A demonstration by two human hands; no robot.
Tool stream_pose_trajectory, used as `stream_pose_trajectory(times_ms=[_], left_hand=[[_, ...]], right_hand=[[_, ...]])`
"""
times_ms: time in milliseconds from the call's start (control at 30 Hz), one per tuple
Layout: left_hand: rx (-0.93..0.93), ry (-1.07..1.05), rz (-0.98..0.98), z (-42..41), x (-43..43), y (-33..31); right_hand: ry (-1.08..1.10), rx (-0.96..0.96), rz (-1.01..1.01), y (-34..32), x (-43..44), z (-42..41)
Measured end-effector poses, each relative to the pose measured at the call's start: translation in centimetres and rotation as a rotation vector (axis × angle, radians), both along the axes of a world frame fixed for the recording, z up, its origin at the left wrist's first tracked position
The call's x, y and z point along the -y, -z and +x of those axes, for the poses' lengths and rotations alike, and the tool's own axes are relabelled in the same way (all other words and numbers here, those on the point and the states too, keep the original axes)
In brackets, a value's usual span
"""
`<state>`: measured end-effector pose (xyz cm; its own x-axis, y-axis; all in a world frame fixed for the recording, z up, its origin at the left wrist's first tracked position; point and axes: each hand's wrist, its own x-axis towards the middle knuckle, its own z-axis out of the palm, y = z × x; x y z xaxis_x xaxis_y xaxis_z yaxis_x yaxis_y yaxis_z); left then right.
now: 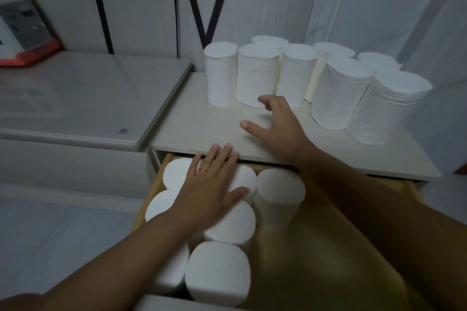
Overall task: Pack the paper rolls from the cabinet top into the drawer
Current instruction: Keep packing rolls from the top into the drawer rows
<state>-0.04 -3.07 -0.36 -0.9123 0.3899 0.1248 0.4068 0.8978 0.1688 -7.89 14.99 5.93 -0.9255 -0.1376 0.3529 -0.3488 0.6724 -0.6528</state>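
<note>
While the drawer (328, 235) stood pulled out under the cabinet top (202, 129), I saw the paper rolls in 2 groups. Eight upright rolls (256, 78) stood at the back-right of the cabinet top, approx. in 2 rows and close to the wall. They were plain white, without wrapper, with flat tops and slightly wrinkled sides. The packed rolls (279, 189) stood upright in the left part of the drawer, tight beside each other, at least 6; the arm hid some. The right part of the drawer showed bare wood.

No brand or label was on any roll. On the pale flat lid (88, 98) left of the cabinet was a small dark mark (123, 131), too small to read. A box with orange-red base (30, 53) stood at far left, its print blurred.

The left hand (212, 189), with a gold ring (203, 170), lay palm down on the packed rolls, fingers straight, gripping nothing. The right hand (275, 124) was over the cabinet top with fingers spread and loose, holding nothing, its fingertips near the base of the front rolls; touching or not, I could not tell.
</note>
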Motion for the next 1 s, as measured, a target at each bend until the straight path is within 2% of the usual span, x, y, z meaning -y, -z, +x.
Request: stream_pose_trajectory(times_ms=[133,233,333,500,767,1000], left_hand=[[0.006,-0.011,0.011,-0.2,0.3,0.7],[-0.019,-0.009,0.007,-0.4,0.6,1.2],[-0.042,-0.003,0.016,-0.7,0.8,1.4],[-0.066,-0.038,0.048,-1.7,1.6,1.3],[-0.066,-0.069,0.095,-2.4,2.0,1.1],[-0.069,-0.070,0.108,-2.3,2.0,1.1]], right_hand=[[0.023,-0.083,0.003,-1.9,2.4,-4.9],[0.065,-0.224,0.132,-3.6,4.1,-8.6],[0.069,-0.273,0.302,-4.9,5.3,-11.7],[0.064,-0.214,0.544,-6.4,6.3,-15.5],[0.000,0.038,0.836,-7.8,7.8,-18.6],[-0.027,0.039,0.821,-7.9,8.2,-17.5]])
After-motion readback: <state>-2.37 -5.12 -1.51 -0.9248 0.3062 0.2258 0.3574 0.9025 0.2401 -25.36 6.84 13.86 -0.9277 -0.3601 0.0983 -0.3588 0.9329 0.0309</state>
